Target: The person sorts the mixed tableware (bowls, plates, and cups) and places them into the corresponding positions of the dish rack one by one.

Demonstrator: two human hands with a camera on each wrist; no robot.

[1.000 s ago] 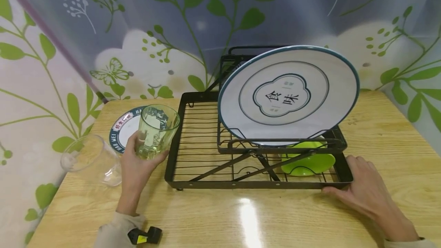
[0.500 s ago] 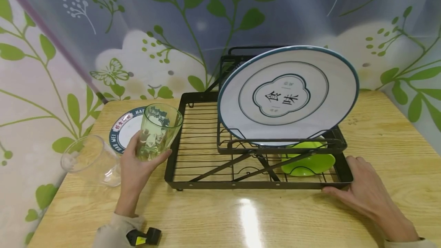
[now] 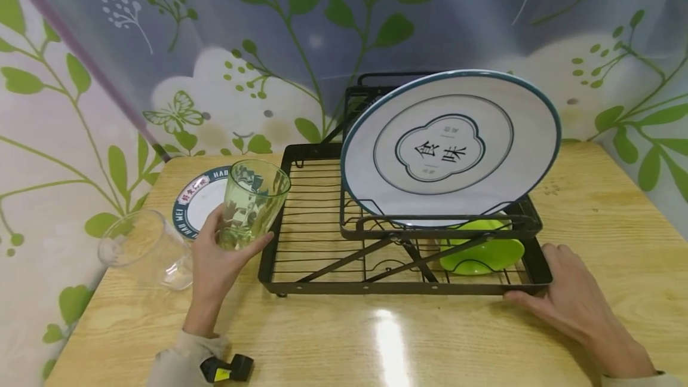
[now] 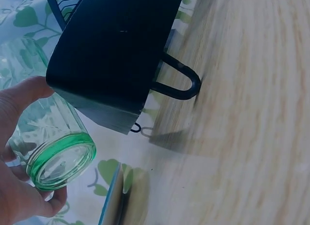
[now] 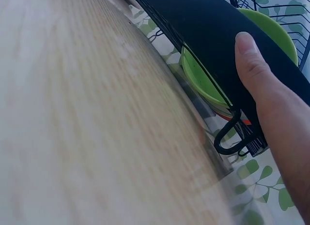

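My left hand [image 3: 220, 264] grips a clear green drinking glass [image 3: 249, 205], raised with its mouth up and leaning right. The glass's rim overlaps the left edge of the black two-tier dish rack [image 3: 344, 288] in the head view. In the left wrist view, its thick green base [image 4: 65, 159] shows below my fingers, and my thumb is right at the rack's corner. My right hand [image 3: 572, 297] holds the rack's front right corner, thumb on the front rail. A large white plate [image 3: 451, 148] with a blue rim leans in the upper tier. Below it sits a bright green bowl [image 3: 484, 255].
A small plate [image 3: 193, 214] with lettered blue rim lies on the wooden table [image 3: 441, 345], left of the rack. Beside my left wrist is a clear, colourless glass vessel [image 3: 142, 249], tilted. A leaf-patterned curtain [image 3: 301, 46] hangs behind.
My left hand has carried the green glass a little to the right, closer over the rack's left edge. My right hand and the rack stay put.
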